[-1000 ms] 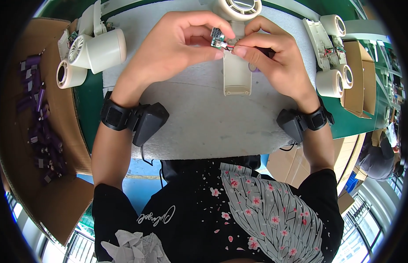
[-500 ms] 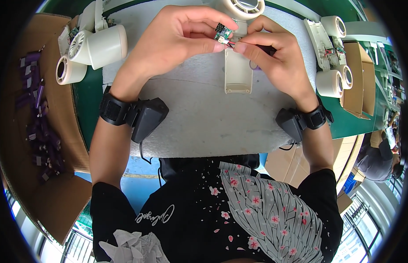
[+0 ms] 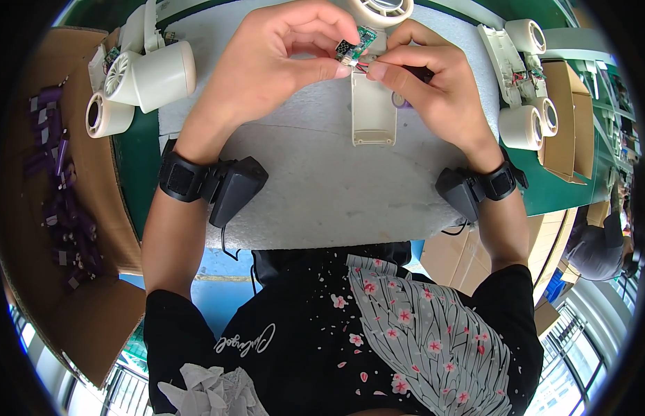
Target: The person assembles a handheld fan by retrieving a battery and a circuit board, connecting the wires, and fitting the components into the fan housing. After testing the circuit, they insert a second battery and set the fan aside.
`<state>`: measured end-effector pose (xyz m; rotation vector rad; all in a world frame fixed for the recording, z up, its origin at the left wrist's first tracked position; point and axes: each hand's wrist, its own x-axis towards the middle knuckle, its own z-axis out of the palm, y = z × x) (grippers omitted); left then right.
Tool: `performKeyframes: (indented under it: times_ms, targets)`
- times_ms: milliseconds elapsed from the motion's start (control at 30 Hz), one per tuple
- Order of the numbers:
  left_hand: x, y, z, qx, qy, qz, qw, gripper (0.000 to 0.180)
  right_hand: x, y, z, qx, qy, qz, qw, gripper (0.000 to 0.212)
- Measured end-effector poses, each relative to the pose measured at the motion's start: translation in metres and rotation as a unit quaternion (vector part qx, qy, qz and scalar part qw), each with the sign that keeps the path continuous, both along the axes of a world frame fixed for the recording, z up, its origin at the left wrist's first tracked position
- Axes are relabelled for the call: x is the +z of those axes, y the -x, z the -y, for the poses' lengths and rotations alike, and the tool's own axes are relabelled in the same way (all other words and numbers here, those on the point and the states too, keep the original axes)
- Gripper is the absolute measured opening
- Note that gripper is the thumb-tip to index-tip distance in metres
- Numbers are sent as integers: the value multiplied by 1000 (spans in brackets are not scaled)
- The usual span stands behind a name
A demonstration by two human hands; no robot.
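My left hand (image 3: 284, 52) pinches a small green circuit board (image 3: 365, 40) between thumb and fingers. The board carries a black block and a white connector (image 3: 349, 61) at its near end. My right hand (image 3: 430, 80) is closed on thin red and black wires (image 3: 363, 67) that run to that connector; whether the plug is fully seated I cannot tell. Under my hands lies a cream handle shell (image 3: 374, 121), and a round cream fan head (image 3: 383, 10) sits just beyond it. A purple battery (image 3: 400, 100) shows partly beside the shell, mostly hidden by my right hand.
Cream fan housings (image 3: 159, 76) stand at the left of the grey mat (image 3: 302, 180). More open fan parts (image 3: 522, 128) lie at the right, beside a cardboard box (image 3: 569, 118). A large carton (image 3: 100, 208) holding several purple batteries (image 3: 62, 187) is at far left. Another person (image 3: 596, 249) appears far right.
The circuit board has tilted in my left fingers, so more of its green face shows. Both hands have shifted slightly, and the red wire is more visible between them.
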<state>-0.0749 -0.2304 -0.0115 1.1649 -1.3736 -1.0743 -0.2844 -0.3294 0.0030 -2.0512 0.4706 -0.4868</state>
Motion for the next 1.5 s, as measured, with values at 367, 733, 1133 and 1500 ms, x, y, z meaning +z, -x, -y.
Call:
performKeyframes:
  times_ms: [367,733,1133,1500]
  targets:
    - [-3,4,0,43,51,48,997,33,-2,1,2,8,7,11,1000,7]
    - [-1,11,1,27,82,81,993,43,-4,-1,-2,8,86,36,996,9]
    - [17,24,-1,75,27,-11,997,35,1,-3,-13,-92,-14,-4,996,34]
    - [5,16,-1,88,56,100,989,35,25,-13,-20,-140,-134,-4,981,34]
